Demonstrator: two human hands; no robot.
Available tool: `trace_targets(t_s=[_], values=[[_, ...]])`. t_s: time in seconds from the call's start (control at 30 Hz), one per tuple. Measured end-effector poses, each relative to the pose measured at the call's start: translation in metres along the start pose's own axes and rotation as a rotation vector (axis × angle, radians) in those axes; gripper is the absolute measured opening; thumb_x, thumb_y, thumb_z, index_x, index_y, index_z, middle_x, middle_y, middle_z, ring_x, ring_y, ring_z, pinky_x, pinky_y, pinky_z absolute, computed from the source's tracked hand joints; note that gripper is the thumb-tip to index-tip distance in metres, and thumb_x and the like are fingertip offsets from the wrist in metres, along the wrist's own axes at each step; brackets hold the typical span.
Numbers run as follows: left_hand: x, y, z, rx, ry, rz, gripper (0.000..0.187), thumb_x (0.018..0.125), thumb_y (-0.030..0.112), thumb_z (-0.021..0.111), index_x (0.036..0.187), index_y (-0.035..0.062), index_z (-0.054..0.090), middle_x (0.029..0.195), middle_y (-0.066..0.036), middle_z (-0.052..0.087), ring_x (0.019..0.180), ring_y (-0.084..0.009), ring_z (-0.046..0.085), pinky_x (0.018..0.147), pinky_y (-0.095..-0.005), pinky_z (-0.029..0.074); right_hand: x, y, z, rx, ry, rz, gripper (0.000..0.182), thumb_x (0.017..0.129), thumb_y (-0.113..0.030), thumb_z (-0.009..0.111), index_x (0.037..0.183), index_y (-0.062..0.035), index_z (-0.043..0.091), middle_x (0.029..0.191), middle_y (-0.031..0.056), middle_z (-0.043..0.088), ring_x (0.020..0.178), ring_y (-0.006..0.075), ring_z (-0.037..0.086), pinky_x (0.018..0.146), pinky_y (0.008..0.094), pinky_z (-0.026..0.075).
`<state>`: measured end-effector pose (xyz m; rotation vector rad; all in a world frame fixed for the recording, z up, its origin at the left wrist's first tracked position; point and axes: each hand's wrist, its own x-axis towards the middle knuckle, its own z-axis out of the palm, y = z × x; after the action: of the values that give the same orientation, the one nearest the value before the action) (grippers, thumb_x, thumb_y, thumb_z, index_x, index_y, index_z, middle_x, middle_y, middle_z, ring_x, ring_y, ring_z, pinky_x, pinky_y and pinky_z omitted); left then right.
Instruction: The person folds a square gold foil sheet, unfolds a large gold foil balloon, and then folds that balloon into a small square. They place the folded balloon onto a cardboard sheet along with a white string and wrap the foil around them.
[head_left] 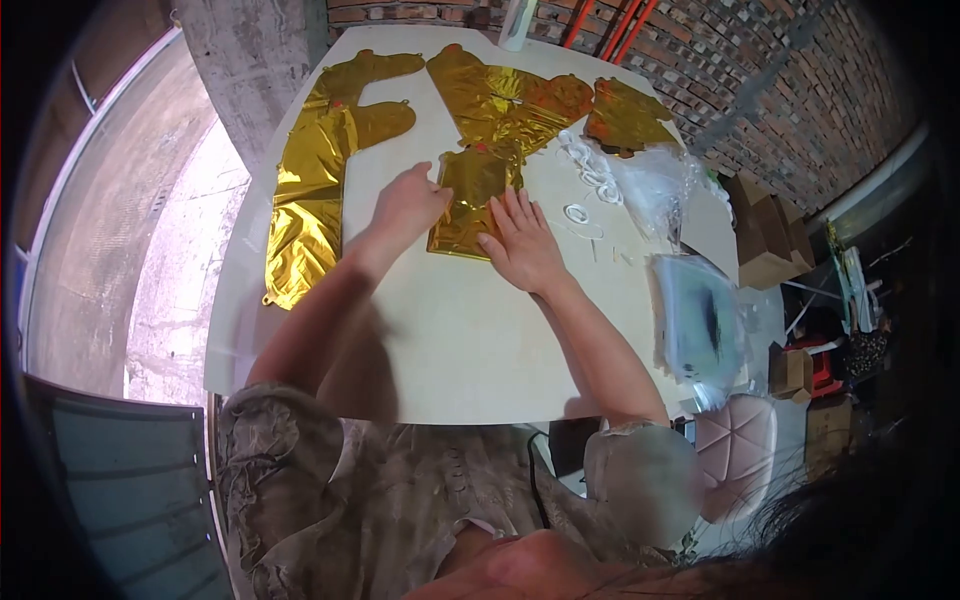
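A gold foil balloon [475, 195], flat and folded into a rough rectangle, lies on the pale table in front of me. At its left edge is my left hand [408, 207], fingers bent and closed on the foil's edge. My right hand [525, 245] lies flat with fingers stretched out, pressing the right side of the same foil. Beyond it spreads a wider gold foil balloon [500, 95], meeting the folded one near its top. To the left, a long gold foil balloon [310, 190] with curved arms lies flat.
Another gold foil piece [628, 115] sits at the far right. Near it are clear plastic bags [655, 190] and white ribbon coils [577, 213]. A stack of clear plastic sleeves [700, 320] lies at the right edge. Cardboard boxes [765, 235] and a padded chair [735, 455] stand beyond.
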<state>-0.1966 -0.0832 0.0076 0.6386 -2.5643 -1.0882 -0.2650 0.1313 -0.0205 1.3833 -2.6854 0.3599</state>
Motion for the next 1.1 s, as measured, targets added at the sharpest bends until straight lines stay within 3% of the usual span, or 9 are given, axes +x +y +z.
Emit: trace_targets(t_s=[0.23,0.33,0.5,0.6,0.87,0.97,1.03,1.07,1.1], values=[[0.022,0.003,-0.002,0.045,-0.153,-0.185,0.055,0.086,0.034,0.072,0.127,0.0007,0.059,0.11,-0.019,0.071,0.105,-0.0356,0.067,0.09,-0.0431,0.052,0.001,0.001,0.001,0.004,-0.007,0.011,0.071,0.103,-0.052,0.036,0.155,-0.0048,0.033,0.163,0.0221,0.022,0.154,0.0348,0.016,0.125,0.0442,0.011],[0.006,0.008,0.0,0.265,-0.009,-0.119,0.049,0.089,0.035,0.07,0.122,0.0011,0.06,0.111,-0.018,0.07,0.104,-0.0337,0.067,0.089,-0.043,0.053,0.001,0.0,0.0,-0.013,-0.009,0.009,0.071,0.103,-0.052,0.036,0.155,-0.005,0.033,0.163,0.0219,0.023,0.153,0.0346,0.017,0.125,0.0443,0.011],[-0.031,-0.001,0.014,0.498,0.003,0.859,0.058,0.103,0.042,0.047,0.145,0.0007,0.046,0.153,-0.02,0.043,0.144,-0.0328,0.039,0.117,-0.0449,0.032,0.002,0.002,0.002,-0.005,-0.009,0.011,0.069,0.103,-0.05,0.037,0.155,-0.0057,0.034,0.163,0.0213,0.024,0.153,0.0343,0.018,0.125,0.0443,0.012],[-0.039,-0.014,0.021,0.471,-0.189,0.719,0.067,0.105,0.048,0.039,0.154,0.0018,0.033,0.162,-0.019,0.027,0.152,-0.0322,0.02,0.124,-0.0456,0.015,0.0,0.003,0.005,0.001,0.006,0.0,0.066,0.103,-0.048,0.037,0.155,-0.006,0.035,0.163,0.021,0.025,0.153,0.0343,0.019,0.125,0.0445,0.012],[-0.042,-0.012,0.022,0.564,-0.266,0.651,0.074,0.104,0.055,0.035,0.155,0.001,0.03,0.164,-0.02,0.023,0.153,-0.0339,0.017,0.125,-0.0446,0.011,0.002,0.005,0.002,0.037,-0.032,0.023,0.065,0.104,-0.046,0.036,0.154,-0.0052,0.036,0.163,0.0216,0.024,0.154,0.0338,0.014,0.125,0.0441,0.009],[-0.043,-0.011,0.022,0.578,-0.276,0.643,0.075,0.104,0.056,0.036,0.155,0.0006,0.03,0.164,-0.021,0.022,0.153,-0.0345,0.016,0.125,-0.045,0.01,0.013,0.018,-0.003,0.094,-0.043,0.017,0.062,0.102,-0.039,0.047,0.152,-0.003,0.037,0.157,0.023,0.035,0.147,0.0335,0.035,0.121,0.0448,0.026],[-0.042,-0.01,0.022,0.568,-0.273,0.65,0.076,0.103,0.056,0.036,0.155,0.0005,0.03,0.164,-0.021,0.022,0.153,-0.0347,0.017,0.125,-0.0453,0.01,0.023,0.03,-0.012,1.741,0.01,0.302,0.052,0.097,-0.029,0.061,0.139,0.0007,0.052,0.137,0.0209,0.058,0.121,0.0288,0.061,0.103,0.0414,0.048],[-0.042,-0.009,0.021,0.571,-0.278,0.636,0.076,0.103,0.056,0.036,0.154,0.0004,0.031,0.164,-0.021,0.021,0.153,-0.0348,0.017,0.125,-0.0456,0.011,0.03,0.044,-0.013,1.738,0.021,0.307,0.052,0.097,-0.029,0.061,0.139,0.0007,0.052,0.137,0.0209,0.058,0.121,0.0288,0.061,0.103,0.0414,0.048],[-0.043,-0.007,0.021,0.575,-0.283,0.622,0.076,0.103,0.056,0.037,0.154,0.0004,0.031,0.164,-0.021,0.021,0.153,-0.0349,0.017,0.125,-0.0459,0.011,0.038,0.059,-0.015,1.276,0.095,0.382,0.048,0.093,-0.027,0.066,0.131,0.0015,0.057,0.121,0.0173,0.064,0.106,0.0251,0.065,0.091,0.0383,0.052]])
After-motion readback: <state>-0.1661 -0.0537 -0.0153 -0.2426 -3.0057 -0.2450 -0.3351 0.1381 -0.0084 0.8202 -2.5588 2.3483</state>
